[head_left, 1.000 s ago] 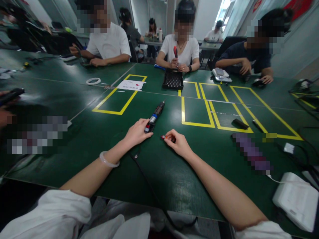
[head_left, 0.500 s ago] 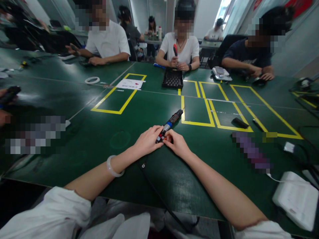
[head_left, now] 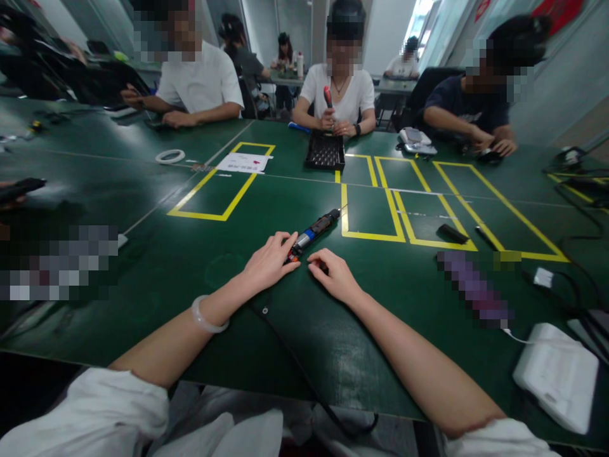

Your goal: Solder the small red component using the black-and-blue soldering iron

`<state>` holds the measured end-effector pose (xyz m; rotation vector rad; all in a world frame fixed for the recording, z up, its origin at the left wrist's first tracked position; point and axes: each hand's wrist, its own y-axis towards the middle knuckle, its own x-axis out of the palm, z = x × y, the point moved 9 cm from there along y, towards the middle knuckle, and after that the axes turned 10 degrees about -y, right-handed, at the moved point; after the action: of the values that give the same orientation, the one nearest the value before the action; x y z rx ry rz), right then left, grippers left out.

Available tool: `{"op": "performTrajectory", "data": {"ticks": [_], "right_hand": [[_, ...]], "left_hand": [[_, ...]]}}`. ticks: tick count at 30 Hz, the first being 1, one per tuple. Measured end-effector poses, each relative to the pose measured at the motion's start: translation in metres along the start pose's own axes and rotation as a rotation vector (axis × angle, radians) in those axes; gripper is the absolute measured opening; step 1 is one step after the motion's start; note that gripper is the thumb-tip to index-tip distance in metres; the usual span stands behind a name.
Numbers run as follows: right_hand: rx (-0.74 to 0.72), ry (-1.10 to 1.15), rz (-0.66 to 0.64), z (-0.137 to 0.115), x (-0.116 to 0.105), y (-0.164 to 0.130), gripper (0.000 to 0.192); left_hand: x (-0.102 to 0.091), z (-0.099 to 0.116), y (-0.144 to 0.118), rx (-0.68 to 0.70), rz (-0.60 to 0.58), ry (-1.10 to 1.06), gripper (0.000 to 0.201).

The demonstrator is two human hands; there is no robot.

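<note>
one head-worn view, forward and down across the green table (head_left: 143, 254), hands near below centre
</note>
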<state>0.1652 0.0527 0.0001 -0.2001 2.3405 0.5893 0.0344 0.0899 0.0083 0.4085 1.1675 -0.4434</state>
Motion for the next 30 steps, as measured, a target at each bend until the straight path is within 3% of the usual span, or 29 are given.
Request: {"op": "performTrajectory", "data": {"ticks": [4, 13, 16, 19, 25, 30], "right_hand": [[0.002, -0.028, -0.030, 0.001, 0.002, 0.000, 0.008], [-0.011, -0.079, -0.060, 0.002, 0.004, 0.000, 0.007], [-0.022, -0.098, -0.065, 0.001, 0.005, 0.001, 0.007], [-0.028, -0.108, -0.064, 0.001, 0.005, 0.001, 0.007], [-0.031, -0.106, -0.072, 0.000, 0.004, 0.000, 0.007], [-0.023, -0.103, -0.070, -0.001, 0.003, 0.000, 0.007]], "left_hand": [[-0.015, -0.048, 0.003, -0.105, 0.019, 0.062, 0.069], [-0.060, -0.201, -0.004, -0.472, 0.055, 0.118, 0.067], [-0.074, -0.232, -0.014, -0.555, 0.064, 0.118, 0.068], [-0.085, -0.240, -0.024, -0.622, 0.093, 0.140, 0.070], [-0.099, -0.212, -0.036, -0.708, 0.232, 0.202, 0.073], [-0.098, -0.203, -0.042, -0.783, 0.234, 0.189, 0.048]]}}
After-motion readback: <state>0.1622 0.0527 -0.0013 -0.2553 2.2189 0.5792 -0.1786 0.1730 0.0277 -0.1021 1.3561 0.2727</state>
